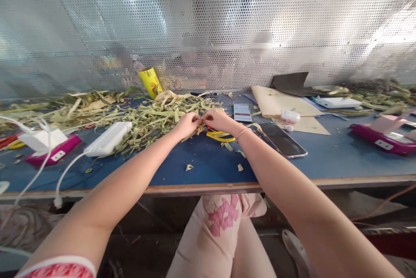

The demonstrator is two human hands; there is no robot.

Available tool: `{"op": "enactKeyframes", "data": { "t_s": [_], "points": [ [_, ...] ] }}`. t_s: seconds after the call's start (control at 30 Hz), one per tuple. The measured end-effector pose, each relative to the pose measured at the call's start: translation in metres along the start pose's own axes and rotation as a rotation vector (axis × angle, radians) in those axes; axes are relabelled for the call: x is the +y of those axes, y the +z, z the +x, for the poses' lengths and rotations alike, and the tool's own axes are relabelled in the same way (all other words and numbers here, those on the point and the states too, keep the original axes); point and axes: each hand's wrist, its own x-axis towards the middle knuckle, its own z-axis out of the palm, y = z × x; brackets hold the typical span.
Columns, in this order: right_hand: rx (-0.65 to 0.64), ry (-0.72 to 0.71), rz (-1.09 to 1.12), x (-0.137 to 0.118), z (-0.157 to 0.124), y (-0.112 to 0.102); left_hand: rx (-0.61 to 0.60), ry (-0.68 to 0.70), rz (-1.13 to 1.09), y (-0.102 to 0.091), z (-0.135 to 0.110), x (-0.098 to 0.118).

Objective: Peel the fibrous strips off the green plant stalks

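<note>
My left hand (186,124) and my right hand (217,120) meet at the right front edge of a loose heap of dried plant stems and leaves (152,117). The fingers of both are pinched together, tip to tip. A small brownish dried plant piece (199,130) shows at the fingertips, partly hidden by them. Just below my right hand lies a hand tool with yellow handles (221,136); its front end, with some orange-red, is mostly covered by the hand. A few plant scraps (189,167) lie on the blue tabletop (208,163) nearer to me.
A white power bank (108,139) and a magenta power strip (52,150) with cables stand left. A phone (282,139), brown paper (276,100), a small card box (242,112) and another magenta strip (383,139) lie right. Behind are a yellow tube (150,82) and a perforated metal screen (221,18).
</note>
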Motion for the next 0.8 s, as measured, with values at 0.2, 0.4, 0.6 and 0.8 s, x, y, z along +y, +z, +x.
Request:
{"op": "enactKeyframes", "data": {
  "t_s": [0.2,0.4,0.6,0.8],
  "points": [
    [0.023,0.048,0.009,-0.0051,-0.0021,-0.0031,0.020,-0.007,-0.033,0.0001,-0.0001,0.0001],
    [0.030,0.097,0.078,-0.0073,-0.0021,-0.0034,0.006,-0.027,-0.117,0.0005,0.0011,-0.0018],
    [0.020,0.085,0.063,-0.0047,-0.0001,-0.0007,-0.018,-0.112,-0.261,0.0044,0.0023,-0.0034],
    [0.019,0.102,0.116,-0.0047,0.0007,-0.0001,-0.050,-0.202,-0.396,0.0064,0.0015,-0.0010]
  ]
}}
